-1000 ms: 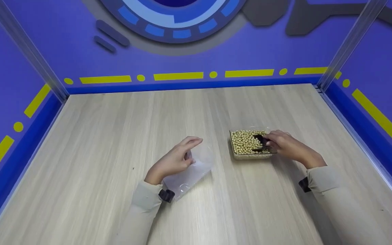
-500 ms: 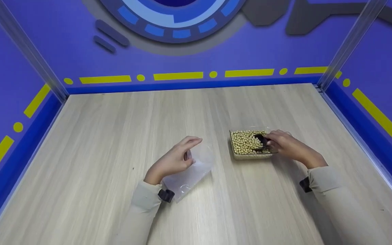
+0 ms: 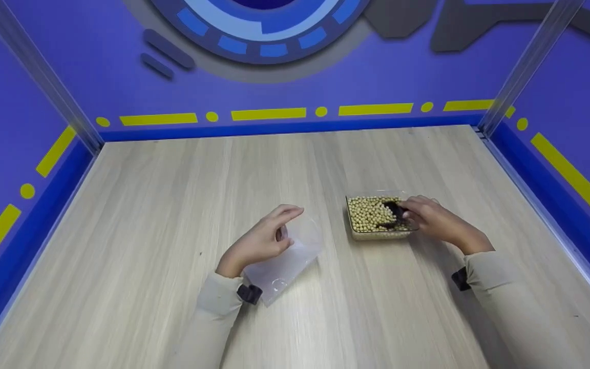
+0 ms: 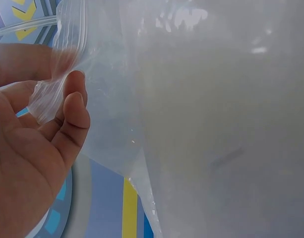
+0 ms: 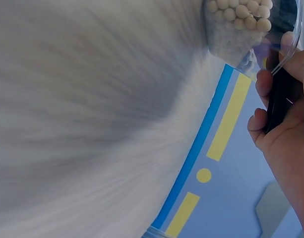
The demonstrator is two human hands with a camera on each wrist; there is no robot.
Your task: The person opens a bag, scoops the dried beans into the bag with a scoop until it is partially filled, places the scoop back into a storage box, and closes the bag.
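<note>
My left hand holds a clear zip-lock bag by its mouth. In the left wrist view, the fingers curl at the bag's ridged zip strip, one of them seen through the film. My right hand grips the dark handle of a black scoop, whose head is sunk among pale round beans. These beans fill much of a clear rectangular container on the table, right of the bag. Part of the scoop is hidden by the beans and my fingers.
The light wood-grain table is bounded by blue panels at the back and both sides. Metal corner posts stand at the back. A dark band sits on the right wrist, another on the left.
The right hand and the scoop have shifted very slightly to the right in the beans. The left hand and the bag stay almost still.
</note>
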